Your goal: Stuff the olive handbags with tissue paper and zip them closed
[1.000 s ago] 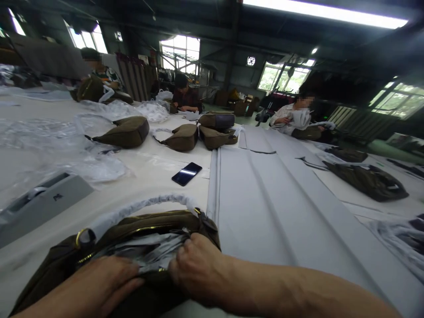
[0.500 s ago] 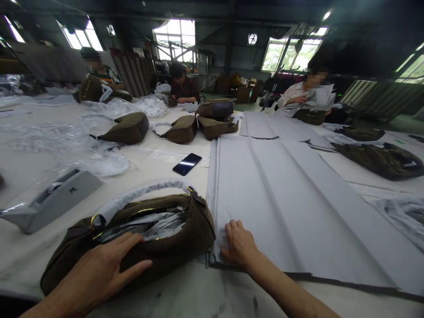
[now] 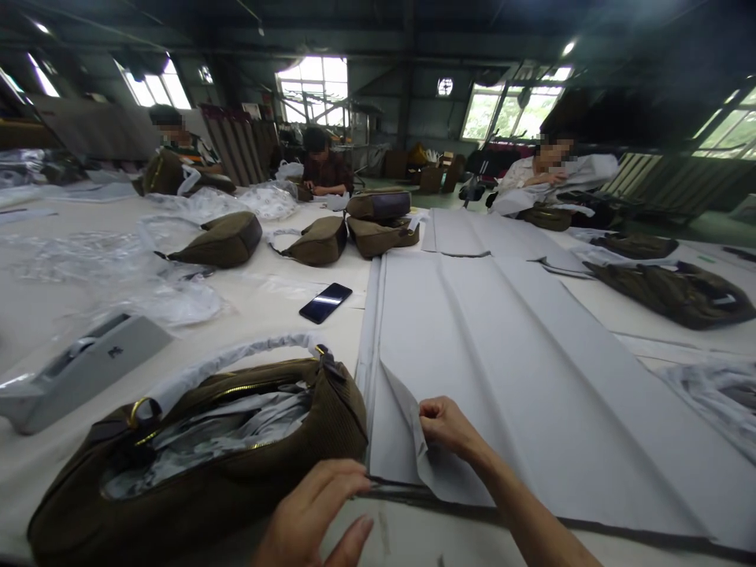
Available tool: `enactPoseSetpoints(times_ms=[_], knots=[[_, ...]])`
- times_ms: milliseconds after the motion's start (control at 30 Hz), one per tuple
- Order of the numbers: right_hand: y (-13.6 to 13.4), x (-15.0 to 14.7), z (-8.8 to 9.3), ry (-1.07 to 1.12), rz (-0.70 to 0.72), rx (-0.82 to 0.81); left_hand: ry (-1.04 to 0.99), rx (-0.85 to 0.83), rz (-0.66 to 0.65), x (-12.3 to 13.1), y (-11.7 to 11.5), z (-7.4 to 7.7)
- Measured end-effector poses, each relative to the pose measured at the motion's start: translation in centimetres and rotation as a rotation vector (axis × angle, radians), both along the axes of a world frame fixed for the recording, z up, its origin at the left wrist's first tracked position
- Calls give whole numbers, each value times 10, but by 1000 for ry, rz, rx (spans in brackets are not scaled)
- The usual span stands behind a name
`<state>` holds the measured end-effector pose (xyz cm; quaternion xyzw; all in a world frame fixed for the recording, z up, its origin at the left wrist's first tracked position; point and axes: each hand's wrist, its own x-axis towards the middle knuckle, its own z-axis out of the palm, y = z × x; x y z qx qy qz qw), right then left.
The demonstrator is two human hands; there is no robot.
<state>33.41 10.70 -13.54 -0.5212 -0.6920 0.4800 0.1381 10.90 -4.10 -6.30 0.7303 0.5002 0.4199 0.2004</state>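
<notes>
the grey paper sheet lies flat on the table, on top of a pile of the same sheets, and its long side runs away from me toward the far end. only its near left corner is lifted. my right hand holds this corner, the grip pressed together on the paper edge between thumb and fingers, so nearly the whole sheet lies to the right of the grip and away from it. my left hand is lower and more to the left, just beside the near edge of the pile. its grip is spread and holds nothing, and i cannot tell if the fingertips touch the paper. the right hand is clearly the nearer one to the sheet.

just left of the pile lies the brown bag, its mouth open and filled with crumpled paper, its handle wrapped in white foam. further on the table i see a black phone, a grey tape holder, clear plastic bags and other bags of the same brown. other persons sit at the far end, well apart.
</notes>
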Motion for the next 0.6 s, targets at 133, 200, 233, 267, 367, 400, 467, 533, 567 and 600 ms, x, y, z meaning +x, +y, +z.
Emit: enactPoseSetpoints(times_ms=[133, 200, 233, 267, 367, 400, 467, 533, 567, 600], knots=[[5, 1, -6, 115, -20, -79, -155, -229, -79, 36, 34, -3], [7, 1, -5, 153, -12, -103, -231, -348, -58, 43, 46, -7], [8, 1, -5, 168, -5, -114, -275, -407, -38, 46, 50, -9], [9, 2, -4, 180, 2, -123, -322, -464, -16, 48, 53, -12], [11, 6, -1, 190, 18, -139, -465, -630, 26, 57, 61, -24], [11, 8, 0, 185, 22, -136, -519, -675, 33, 60, 63, -28], [12, 11, 0, 160, 36, -120, -605, -730, 47, 66, 69, -34], [12, 15, 0, 116, 58, -95, -648, -734, 75, 71, 75, -39], [12, 15, 1, 85, 66, -73, -663, -729, 98, 72, 77, -41], [12, 15, 2, 48, 68, -39, -673, -727, 119, 74, 78, -43]])
